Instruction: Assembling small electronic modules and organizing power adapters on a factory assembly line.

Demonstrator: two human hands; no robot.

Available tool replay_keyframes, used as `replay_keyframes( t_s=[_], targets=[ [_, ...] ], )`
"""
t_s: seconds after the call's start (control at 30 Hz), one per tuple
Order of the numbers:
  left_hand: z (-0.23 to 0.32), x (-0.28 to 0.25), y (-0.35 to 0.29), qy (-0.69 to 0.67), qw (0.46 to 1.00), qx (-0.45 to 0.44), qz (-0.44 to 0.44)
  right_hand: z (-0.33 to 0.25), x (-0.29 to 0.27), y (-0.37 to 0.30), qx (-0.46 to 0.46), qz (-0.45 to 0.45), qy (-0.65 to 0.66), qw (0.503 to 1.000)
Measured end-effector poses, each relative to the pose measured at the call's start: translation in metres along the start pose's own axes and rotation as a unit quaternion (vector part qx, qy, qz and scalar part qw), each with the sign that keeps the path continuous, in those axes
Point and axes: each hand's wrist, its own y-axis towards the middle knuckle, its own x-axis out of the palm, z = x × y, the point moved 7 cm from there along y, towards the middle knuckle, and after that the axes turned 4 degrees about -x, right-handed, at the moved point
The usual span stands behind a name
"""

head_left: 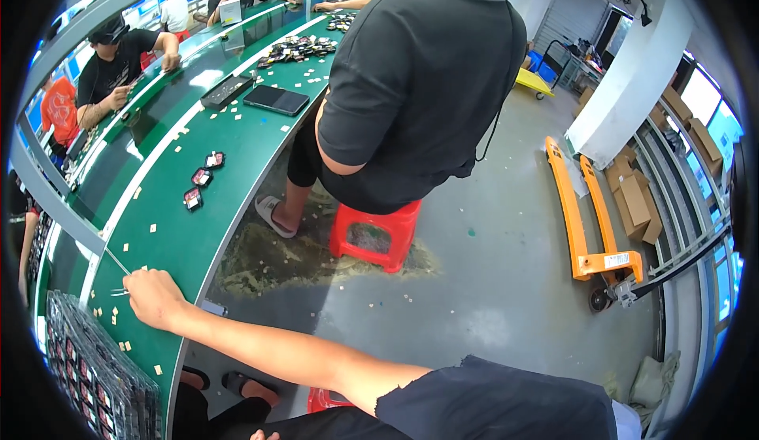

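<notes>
My right arm reaches across to the green worktable (198, 242), and my right hand (156, 298) is closed near its surface. Thin metal prongs, like those of tweezers (118, 291), stick out from its fingers. Small cream-coloured square chips (115, 311) lie scattered beside and below the hand. Next to it stands a stack of clear plastic trays (99, 373) holding dark, reddish pieces. Farther up the table, three small black-framed pieces (202, 177) with red and pale centres lie in a row. Only fingertips of my left hand (265, 435) show at the bottom edge.
A person in black (427, 84) sits close by on a red stool (375, 238). A dark phone (276, 100), a black box (227, 92) and a heap of small pieces (296, 50) lie farther along. Other people work across the line. An orange pallet jack (569, 211) stands right.
</notes>
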Motion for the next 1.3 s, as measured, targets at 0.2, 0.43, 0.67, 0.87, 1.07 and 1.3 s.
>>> replay_keyframes(
  t_s=[0.2,0.43,0.67,0.87,1.07,1.3],
  targets=[
    [-0.008,-0.002,0.01,-0.033,0.999,-0.008,-0.017,-0.016,0.018,-0.001,-0.027,-0.057,-0.022,0.998],
    [0.017,0.018,0.04,-0.011,0.997,0.037,-0.073,-0.012,-0.009,-0.003,-0.012,-0.08,-0.103,0.991],
    [-0.001,0.013,0.06,-0.038,0.997,-0.011,-0.064,-0.025,0.012,-0.004,-0.017,-0.147,-0.081,0.986],
    [-0.006,0.015,0.083,-0.062,0.994,-0.034,-0.082,-0.024,0.009,-0.003,-0.033,-0.149,-0.069,0.986],
    [0.001,0.004,0.103,-0.074,0.993,-0.054,-0.08,-0.022,0.006,-0.002,-0.034,-0.149,-0.044,0.987],
    [0.009,-0.032,0.098,-0.08,0.995,-0.032,-0.056,-0.02,-0.065,-0.004,-0.058,0.007,-0.17,0.984]
  ],
)
